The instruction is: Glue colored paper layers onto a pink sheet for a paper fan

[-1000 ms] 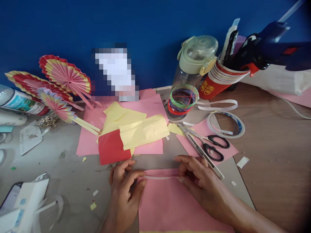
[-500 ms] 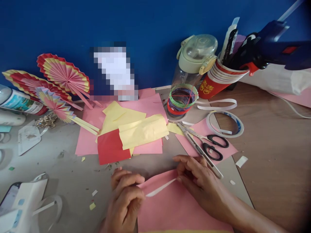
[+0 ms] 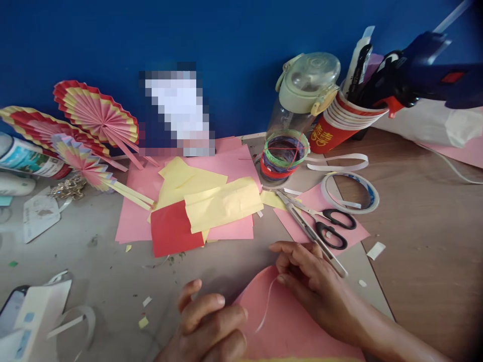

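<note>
Pink paper (image 3: 302,329), smooth, curving, with a slender bowed white strip (image 3: 268,300)

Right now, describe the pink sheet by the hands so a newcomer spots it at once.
From the blue wall, come down past the scissors to the right hand, pinching a thin white strip. The pink sheet lies beneath, running toward the picture's bottom. Unlike the other pink papers, a yellow band shows along its near side.
</note>
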Tool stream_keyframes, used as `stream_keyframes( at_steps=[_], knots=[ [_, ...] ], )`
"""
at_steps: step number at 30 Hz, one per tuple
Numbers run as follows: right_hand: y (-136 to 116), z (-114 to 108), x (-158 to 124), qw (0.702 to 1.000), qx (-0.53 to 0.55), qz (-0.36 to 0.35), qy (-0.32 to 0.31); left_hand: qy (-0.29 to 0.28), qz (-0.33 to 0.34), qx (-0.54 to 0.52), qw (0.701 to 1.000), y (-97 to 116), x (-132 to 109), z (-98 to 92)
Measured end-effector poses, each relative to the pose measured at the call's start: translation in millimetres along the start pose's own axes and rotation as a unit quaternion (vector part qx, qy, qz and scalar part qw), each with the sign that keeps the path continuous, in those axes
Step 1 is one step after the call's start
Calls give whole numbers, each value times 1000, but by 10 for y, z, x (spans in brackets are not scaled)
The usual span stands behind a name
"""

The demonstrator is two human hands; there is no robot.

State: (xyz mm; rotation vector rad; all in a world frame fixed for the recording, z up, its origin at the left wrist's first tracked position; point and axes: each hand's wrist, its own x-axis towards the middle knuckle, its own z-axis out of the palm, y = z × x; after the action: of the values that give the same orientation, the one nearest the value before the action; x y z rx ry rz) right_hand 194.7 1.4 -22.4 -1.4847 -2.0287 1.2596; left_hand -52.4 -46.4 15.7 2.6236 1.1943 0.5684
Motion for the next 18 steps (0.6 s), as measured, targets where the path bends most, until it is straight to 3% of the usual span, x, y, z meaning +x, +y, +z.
stream_keyframes(
  at_steps=[3, 7, 12, 18],
  knots=[
    [15, 17, -10, 1000, -3, 1, 10, -22, -21, 41, 999, -132, -29, 56],
    [4, 9, -13, 1000, -4, 1, 7, 11, -50, 66, 997, -199, -52, 150],
    [-39, -27, 5, 1000, 0, 4, -11, 27, -146, 28, 989, -229, -19, 163],
    [-38, -10, -3, 1000, -1, 3, 9, 74, -185, -3, 980, -247, 39, 193]
  ],
)
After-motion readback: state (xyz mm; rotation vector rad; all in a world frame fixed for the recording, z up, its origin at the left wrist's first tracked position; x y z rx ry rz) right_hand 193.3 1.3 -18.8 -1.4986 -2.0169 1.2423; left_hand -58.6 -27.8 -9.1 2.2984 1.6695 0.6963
